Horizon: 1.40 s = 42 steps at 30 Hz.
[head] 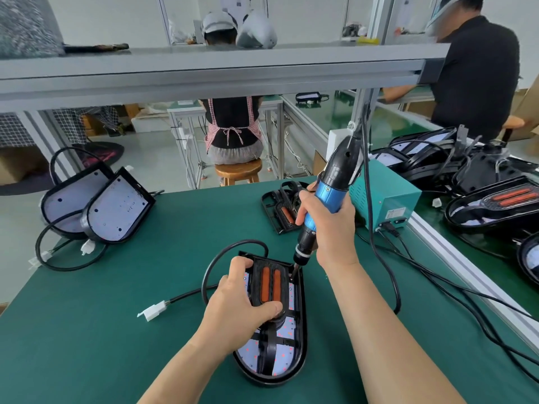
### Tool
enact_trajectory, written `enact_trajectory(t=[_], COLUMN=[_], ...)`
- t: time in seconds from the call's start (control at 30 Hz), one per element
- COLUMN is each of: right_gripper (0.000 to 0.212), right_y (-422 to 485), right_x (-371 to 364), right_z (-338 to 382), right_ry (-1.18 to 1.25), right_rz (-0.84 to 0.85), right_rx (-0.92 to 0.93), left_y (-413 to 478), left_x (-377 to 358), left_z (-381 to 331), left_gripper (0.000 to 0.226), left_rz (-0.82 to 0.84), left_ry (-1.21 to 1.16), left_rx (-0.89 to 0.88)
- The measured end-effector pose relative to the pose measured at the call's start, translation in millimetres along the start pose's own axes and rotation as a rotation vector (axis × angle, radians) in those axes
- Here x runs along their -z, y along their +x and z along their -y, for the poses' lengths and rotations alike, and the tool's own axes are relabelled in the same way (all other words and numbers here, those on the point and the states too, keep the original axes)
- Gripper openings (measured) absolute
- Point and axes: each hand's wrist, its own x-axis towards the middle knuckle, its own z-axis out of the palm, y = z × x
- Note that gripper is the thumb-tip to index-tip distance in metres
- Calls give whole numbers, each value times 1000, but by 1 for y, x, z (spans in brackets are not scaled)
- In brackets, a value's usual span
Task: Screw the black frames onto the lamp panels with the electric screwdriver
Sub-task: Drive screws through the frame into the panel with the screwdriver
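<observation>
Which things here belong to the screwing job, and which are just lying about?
In use: electric screwdriver in right hand; black frame held by left hand; lamp panel.
Lying about: two panels at left; spare frame; panel pile at right.

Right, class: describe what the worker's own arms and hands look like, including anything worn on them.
The left hand and right hand are both bare: no gloves, and no rings show. The left forearm and right forearm are uncovered down to the picture's lower edge, with no sleeve, watch or wristband in view.
</observation>
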Motion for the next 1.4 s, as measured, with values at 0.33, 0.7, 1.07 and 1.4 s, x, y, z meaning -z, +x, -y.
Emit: enact_trajectory(t=[0.33, 0.7, 1.07, 1.4], right_gripper=[23, 16, 18, 17], right_y=[8, 3, -21, -20], right_x=[5, 67, 159, 164], right_z=[12, 26, 14, 4], right_ry=[175, 510, 548, 610], right_rz=[19, -433, -643, -647], right_rx=[-47, -246, -393, -436], left_y=[-2, -27, 27, 97], left_x=[5, -5, -47, -87], left_z=[0, -12, -75, -94], left_gripper=[67, 65, 21, 28], left_rz=[52, -95, -127, 177], left_ry=[-59, 99, 799, 1043], left_rx=[55, -28, -536, -372])
